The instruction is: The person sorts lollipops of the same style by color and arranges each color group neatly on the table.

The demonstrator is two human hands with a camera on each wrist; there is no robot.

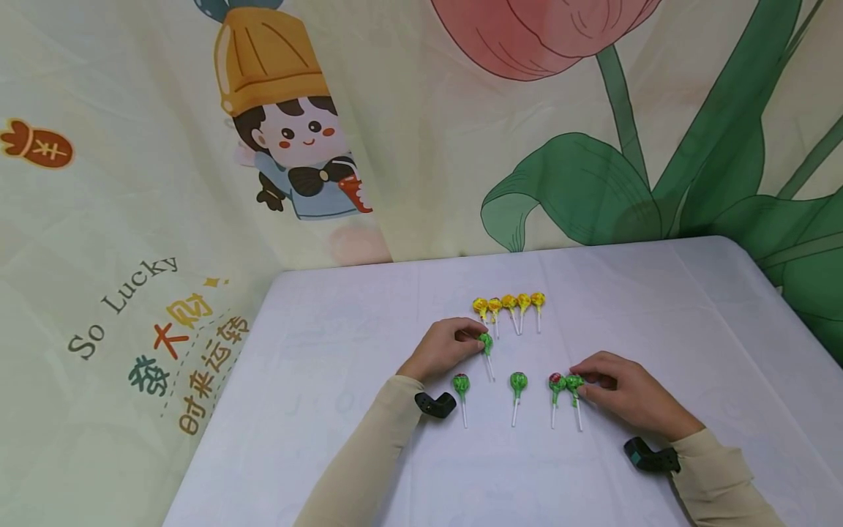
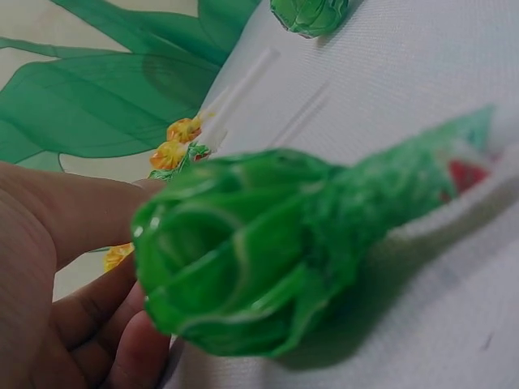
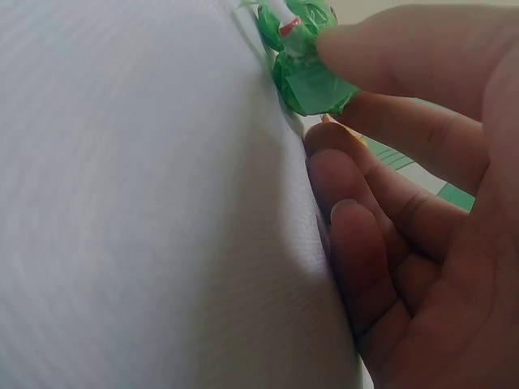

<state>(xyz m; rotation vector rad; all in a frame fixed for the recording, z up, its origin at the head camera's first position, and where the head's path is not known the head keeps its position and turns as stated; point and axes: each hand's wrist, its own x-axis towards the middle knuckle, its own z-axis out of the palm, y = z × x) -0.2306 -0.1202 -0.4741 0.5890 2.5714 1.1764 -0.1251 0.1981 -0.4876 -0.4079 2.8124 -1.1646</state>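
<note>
Worked over a pale surface, spread out all around the row of yellow lollipops. Reached in with both hands from the near side of that row. Held the left hand just nearer than the row's left end, with fingers pinching a green lollipop by the head. Held the right hand nearer still and past the row's right end, with fingers pinching another green lollipop, close beside a red-topped lollipop. Lay ungripped, also nearer than the row: a loose green lollipop off its left end, and a second loose green lollipop below its middle. Seemed busy lining up a second row, parallel to the yellow one. Appeared to call next for drawing the left-held lollipop away from the yellow row, level with the loose pair, evening the gaps, then easing both pinches.
</note>
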